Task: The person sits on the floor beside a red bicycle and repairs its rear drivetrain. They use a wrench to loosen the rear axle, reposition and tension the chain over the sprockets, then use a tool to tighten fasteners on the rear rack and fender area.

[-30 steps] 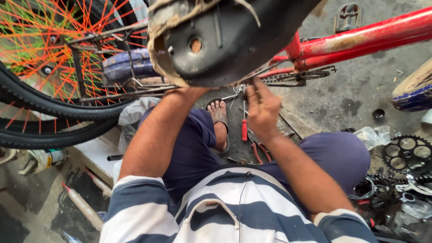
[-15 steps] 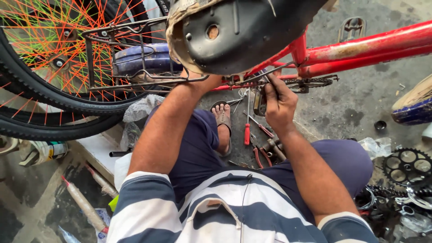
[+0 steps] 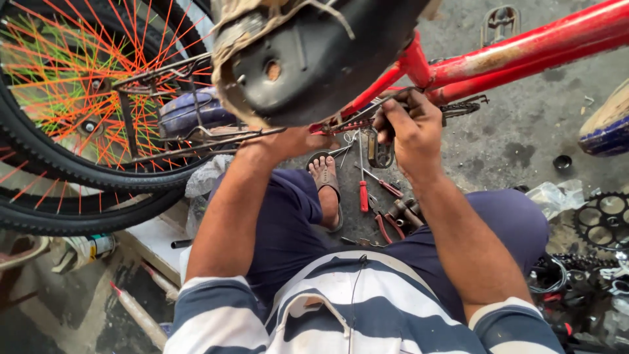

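Nearest the camera is a blue-and-white striped shirt point(image 3: 341, 308), with dark blue trousers over bent knees. Between the knees, on the grey concrete floor point(image 3: 524, 137), lie a red-handled screwdriver point(image 3: 363, 193), red-handled pliers point(image 3: 383, 226) and a sandalled foot point(image 3: 325, 180). Farther out, the right hand point(image 3: 409, 128) is closed around a dark ring spanner point(image 3: 380, 152), whose lower end hangs below the fist, held up against the red bicycle frame point(image 3: 524, 56). The left hand point(image 3: 295, 141) reaches beneath the worn black saddle point(image 3: 314, 59); its fingers are hidden, so its grip cannot be told. Beyond, the rear wheel point(image 3: 72, 111) shows orange spokes, with a chainring point(image 3: 603, 219) at the right.
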